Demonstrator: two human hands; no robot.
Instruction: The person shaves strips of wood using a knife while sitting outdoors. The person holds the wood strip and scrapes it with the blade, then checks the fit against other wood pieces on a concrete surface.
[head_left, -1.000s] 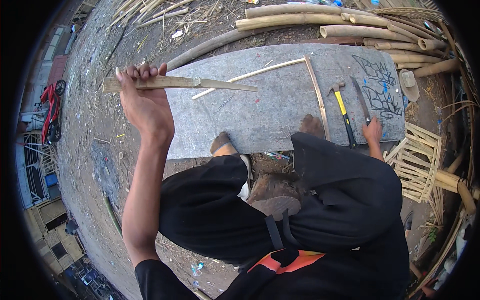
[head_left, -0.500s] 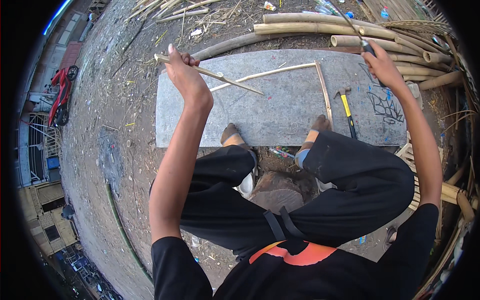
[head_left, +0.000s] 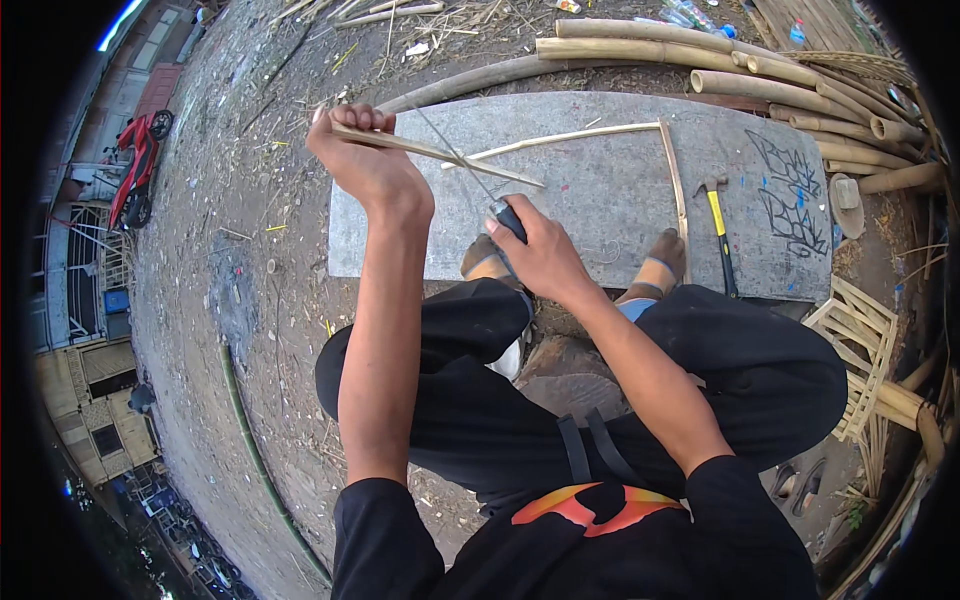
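Observation:
My left hand [head_left: 375,170], raised over the left end of a grey board [head_left: 580,220], is closed round a split bamboo strip [head_left: 430,151]. The strip slants down to the right, its free end above the board. In my right hand [head_left: 545,255] is the black handle of a long, thin-bladed knife [head_left: 508,215]. Its blade crosses the strip beyond my left fingers; whether it touches is hard to tell. On the board lie a long thin bamboo strip [head_left: 570,136], a shorter strip [head_left: 673,180] meeting it at a corner, and a yellow-and-black hammer [head_left: 720,235].
Bamboo poles [head_left: 640,50] are piled behind the board. To the right stands a slatted bamboo frame [head_left: 858,345]. My feet rest at the board's near edge, with a wood stump [head_left: 570,385] between my legs. A green pole [head_left: 250,450] lies on the littered ground at left.
My right hand has swung from the far right down to the middle, bringing the knife across the bamboo strip. My left hand still grips the strip, having shifted slightly. The view has moved a little.

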